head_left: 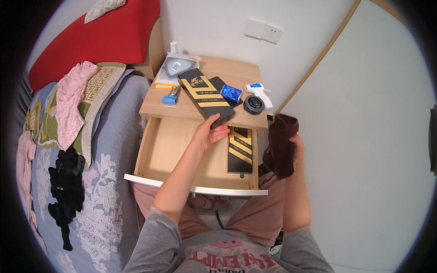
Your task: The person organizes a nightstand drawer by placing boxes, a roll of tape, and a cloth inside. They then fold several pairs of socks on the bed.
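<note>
My left hand point(212, 132) is closed on the near end of a long black-and-gold box point(205, 93), its thumb on top. The box slants across the nightstand top point(159, 105), above the pulled-out drawer point(175, 148). A second black-and-gold box point(240, 152) lies along the drawer's right side. At the right, beside the drawer, my right hand point(298, 148) grips a dark brown cloth point(283, 145) that hangs down; most of its fingers are hidden behind the cloth.
On the nightstand are a blue tissue pack point(231, 93), a white handheld thermometer point(259, 94), a round black object point(253, 105), a razor-like blue item point(170, 98) and a grey bagged container point(175, 66). The bed point(107, 182) with black clothing point(68, 186) stands left; a white panel point(364, 136) stands right.
</note>
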Available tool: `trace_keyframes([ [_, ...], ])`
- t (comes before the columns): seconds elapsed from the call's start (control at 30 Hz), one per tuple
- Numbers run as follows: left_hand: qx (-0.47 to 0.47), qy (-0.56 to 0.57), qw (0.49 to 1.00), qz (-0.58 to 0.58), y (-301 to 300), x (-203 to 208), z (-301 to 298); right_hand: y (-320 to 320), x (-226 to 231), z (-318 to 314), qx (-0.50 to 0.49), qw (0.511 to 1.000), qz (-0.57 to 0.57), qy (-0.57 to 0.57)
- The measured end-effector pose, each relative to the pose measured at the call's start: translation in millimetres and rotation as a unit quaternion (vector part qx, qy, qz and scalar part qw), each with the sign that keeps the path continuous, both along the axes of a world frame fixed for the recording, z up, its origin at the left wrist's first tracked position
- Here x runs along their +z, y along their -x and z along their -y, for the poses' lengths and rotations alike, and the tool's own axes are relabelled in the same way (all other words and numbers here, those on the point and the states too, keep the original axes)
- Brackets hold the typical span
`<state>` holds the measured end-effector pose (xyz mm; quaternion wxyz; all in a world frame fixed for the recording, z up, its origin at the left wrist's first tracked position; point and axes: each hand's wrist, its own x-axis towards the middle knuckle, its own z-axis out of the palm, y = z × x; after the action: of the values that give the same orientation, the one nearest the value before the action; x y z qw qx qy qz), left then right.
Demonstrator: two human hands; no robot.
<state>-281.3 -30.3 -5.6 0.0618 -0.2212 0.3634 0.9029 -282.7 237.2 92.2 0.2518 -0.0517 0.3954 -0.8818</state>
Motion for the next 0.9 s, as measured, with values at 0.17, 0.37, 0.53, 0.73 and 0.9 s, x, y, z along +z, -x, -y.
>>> trace_keyframes([
  [0.17,0.045,-0.03,0.992,-0.113,-71,14,21,71,-27,32,-0.034,0.998,0.038,0.043],
  [0.37,0.19,0.037,0.972,-0.134,-182,37,24,92,-34,145,0.129,0.991,0.039,0.004],
  [0.53,0.255,0.109,0.955,-0.103,-216,44,30,99,-48,239,0.093,0.983,-0.018,-0.155],
  [0.73,0.321,0.164,0.932,-0.048,-213,30,-2,22,-5,250,0.113,0.908,-0.283,-0.287],
  [0.9,0.281,0.396,0.873,-0.047,-189,19,-35,-83,-3,191,0.104,0.718,-0.527,-0.443],
])
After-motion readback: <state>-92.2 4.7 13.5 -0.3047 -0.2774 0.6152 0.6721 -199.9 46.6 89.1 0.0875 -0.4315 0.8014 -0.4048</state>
